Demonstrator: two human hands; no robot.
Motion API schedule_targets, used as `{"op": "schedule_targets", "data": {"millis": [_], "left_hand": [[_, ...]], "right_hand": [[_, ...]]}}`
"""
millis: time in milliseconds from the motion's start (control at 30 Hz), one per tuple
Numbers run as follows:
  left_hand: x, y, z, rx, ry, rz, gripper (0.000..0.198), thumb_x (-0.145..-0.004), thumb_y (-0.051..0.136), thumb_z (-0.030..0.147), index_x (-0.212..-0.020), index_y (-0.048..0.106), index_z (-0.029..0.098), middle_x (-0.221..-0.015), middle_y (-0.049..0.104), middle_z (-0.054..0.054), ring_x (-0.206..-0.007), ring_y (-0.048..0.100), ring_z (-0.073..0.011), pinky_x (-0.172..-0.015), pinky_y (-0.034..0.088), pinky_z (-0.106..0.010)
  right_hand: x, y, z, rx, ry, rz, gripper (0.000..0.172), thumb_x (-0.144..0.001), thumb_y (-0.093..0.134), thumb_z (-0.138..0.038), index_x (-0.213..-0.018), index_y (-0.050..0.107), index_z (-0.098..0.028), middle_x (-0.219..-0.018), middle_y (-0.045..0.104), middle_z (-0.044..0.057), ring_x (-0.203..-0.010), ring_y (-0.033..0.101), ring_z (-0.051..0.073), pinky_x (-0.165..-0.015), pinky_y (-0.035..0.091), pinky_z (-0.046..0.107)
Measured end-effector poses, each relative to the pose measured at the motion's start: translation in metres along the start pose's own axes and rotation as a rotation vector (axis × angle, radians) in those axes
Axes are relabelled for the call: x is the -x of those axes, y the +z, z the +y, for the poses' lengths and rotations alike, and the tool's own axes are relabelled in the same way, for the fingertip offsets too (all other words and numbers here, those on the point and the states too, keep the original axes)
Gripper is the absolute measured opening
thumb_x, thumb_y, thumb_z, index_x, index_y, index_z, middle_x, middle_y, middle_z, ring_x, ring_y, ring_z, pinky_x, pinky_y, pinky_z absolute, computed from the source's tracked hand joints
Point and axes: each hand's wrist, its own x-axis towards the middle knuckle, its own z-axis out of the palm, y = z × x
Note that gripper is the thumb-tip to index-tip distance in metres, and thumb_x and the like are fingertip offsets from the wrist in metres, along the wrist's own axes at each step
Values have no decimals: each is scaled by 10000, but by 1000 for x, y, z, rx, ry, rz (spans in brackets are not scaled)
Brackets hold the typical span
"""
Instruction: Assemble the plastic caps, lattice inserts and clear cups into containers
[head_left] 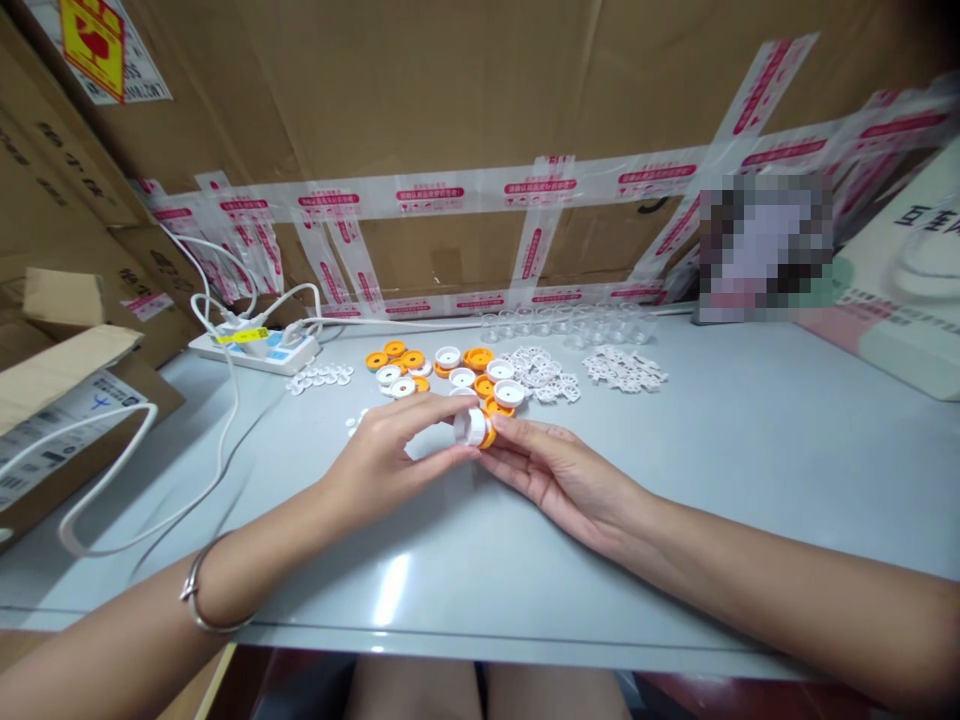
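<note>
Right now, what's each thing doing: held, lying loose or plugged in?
white-and-orange cap, pinched between both hands
left hand, closed on it
right hand, fingertips gripping it
loose caps, scattered on the table
power strip, plugs pushed in
clear cups, lined up in a row

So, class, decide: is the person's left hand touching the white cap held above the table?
Touching. The head view shows the left hand pinching the white cap between thumb and forefinger, no gap visible.
</note>
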Motion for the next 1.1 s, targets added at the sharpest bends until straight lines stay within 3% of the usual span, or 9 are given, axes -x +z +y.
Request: {"op": "schedule_targets", "data": {"millis": [467,800,1100], "left_hand": [[2,2,-1,-36,51,-19,343,-798,628,232,-1130,580,161,-985,672,-94,-889,645,-168,-790,528,-292],[2,3,2,-88,167,-10,310,-818,591,167,-1127,579,161,-986,660,-100,-888,635,-161,-772,537,-284],[1,-1,4,-54,117,-43,318,-813,593,177,-1131,585,164,-973,653,-97,-880,627,-160,-764,527,-280]], "right_hand": [[1,2,2,-4,5,-23,162,-640,754,-227,-773,726,-139,-764,717,33,-783,657,104,-815,523,198],[1,0,5,28,9,-44,156,-676,730,-234,-789,719,-127,-781,719,39,-789,660,113,-852,517,231],[2,0,3,48,36,-51,156,-699,714,-253,-801,714,-134,-799,720,47,-792,667,118,-868,508,241]]}}
